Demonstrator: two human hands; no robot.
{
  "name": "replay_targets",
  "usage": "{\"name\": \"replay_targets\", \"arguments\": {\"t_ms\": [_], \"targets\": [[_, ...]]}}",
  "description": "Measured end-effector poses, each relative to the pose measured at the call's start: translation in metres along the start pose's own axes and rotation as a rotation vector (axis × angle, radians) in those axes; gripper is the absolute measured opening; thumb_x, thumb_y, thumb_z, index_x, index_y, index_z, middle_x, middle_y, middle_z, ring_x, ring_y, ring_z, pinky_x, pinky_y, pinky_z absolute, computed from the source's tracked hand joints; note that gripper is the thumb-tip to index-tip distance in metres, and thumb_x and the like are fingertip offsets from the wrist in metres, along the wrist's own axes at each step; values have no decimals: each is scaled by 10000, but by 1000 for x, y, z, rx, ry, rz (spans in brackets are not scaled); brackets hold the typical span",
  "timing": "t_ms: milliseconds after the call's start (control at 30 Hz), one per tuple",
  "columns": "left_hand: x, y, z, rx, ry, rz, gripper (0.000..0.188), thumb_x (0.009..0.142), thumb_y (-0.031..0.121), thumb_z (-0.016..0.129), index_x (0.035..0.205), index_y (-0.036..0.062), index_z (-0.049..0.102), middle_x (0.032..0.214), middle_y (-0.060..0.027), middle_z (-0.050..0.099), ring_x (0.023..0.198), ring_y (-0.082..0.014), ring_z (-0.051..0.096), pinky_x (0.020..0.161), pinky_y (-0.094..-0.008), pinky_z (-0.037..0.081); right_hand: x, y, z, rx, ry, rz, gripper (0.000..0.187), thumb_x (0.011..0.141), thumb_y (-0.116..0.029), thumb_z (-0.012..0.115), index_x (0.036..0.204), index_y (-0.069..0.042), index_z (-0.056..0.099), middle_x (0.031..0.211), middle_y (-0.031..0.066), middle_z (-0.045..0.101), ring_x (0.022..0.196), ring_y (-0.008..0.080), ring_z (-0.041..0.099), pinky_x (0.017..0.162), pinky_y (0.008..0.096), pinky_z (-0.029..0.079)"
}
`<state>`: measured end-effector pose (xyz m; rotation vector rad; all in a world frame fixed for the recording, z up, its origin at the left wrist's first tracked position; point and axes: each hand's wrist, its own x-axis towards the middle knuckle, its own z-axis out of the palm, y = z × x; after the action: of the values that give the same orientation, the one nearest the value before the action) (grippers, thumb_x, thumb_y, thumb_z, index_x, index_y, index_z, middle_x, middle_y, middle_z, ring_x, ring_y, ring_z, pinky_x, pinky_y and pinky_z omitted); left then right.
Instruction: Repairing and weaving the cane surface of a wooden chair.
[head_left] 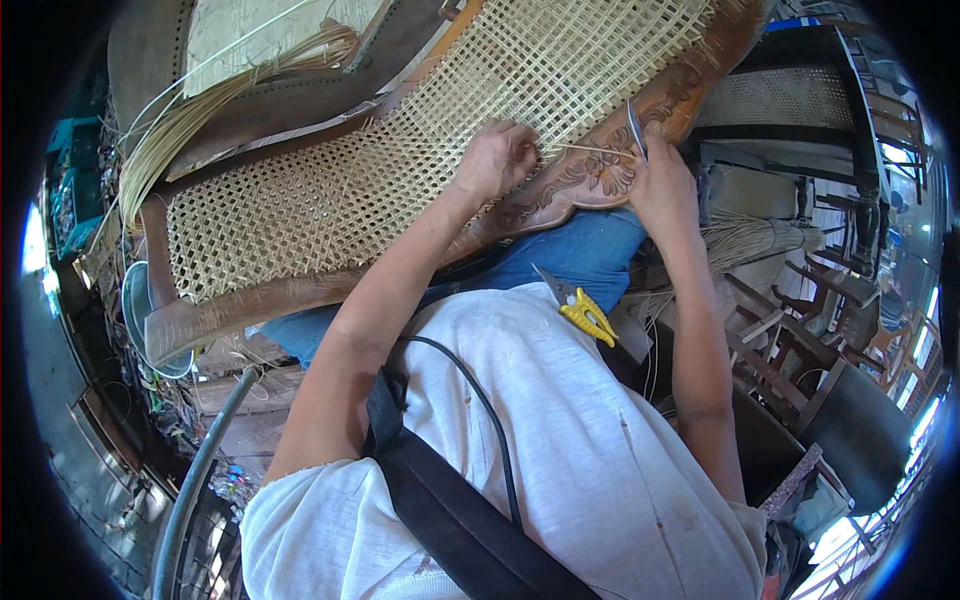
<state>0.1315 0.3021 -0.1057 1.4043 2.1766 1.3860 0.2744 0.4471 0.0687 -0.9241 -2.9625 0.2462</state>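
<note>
Both hands work at the chair's (600, 180) carved edge: left hand (497, 160) pinches a thin, bendy cane strip (590, 150) that could snap, right hand (660, 185) grips a metal tool (635, 128).

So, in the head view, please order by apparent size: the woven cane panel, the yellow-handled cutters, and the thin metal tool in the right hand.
1. Woven cane panel in its carved brown wooden frame, by far the largest.
2. Yellow-handled cutters.
3. Thin metal tool in the right hand.
The last two look close; the cutters lie nearer the camera, so that order is unsure.
</note>
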Motion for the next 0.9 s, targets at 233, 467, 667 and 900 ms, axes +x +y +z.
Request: {"name": "replay_targets", "arguments": {"t_ms": [233, 467, 667, 900], "targets": [[21, 40, -4, -885, -118, -335, 214, 924, 196, 698, 1080, 52, 727, 955, -49, 728, 843, -119, 646, 794, -263, 522, 5, -27, -2, 243, -11, -14, 194, 930, -148, 584, 1097, -54, 554, 945, 218, 677, 916, 412, 658, 791, 496, 512], [14, -8, -10, -938, -19, -533, 119, 857, 65, 688, 945, -6, 725, 782, -15, 686, 689, -56, 593, 640, -211, 499, 14, -45, 28, -270, -419, -60, 230, 918, -247, 583, 1000, -40, 643, 899, 202, 705, 870, 388, 688, 794, 482, 531], [9, -22, 4, -855, -29, -517, 68, 884, 72, 666, 898, 8, 684, 690, 36, 587, 593, -28, 496, 527, -197, 409, 24, -50, 48, -325, -382, -145, 199, 884, -168, 570, 873, -7, 687, 861, 226, 703, 847, 387, 699, 787, 478, 543], [7, -27, 8, -732, -6, -468, 85, 852, 97, 671, 878, 17, 686, 684, -8, 617, 630, -74, 547, 588, -253, 473, 24, -50, 51, -266, -406, -73, 189, 879, -168, 609, 938, -26, 718, 874, 243, 697, 890, 400, 688, 821, 494, 531]]}}
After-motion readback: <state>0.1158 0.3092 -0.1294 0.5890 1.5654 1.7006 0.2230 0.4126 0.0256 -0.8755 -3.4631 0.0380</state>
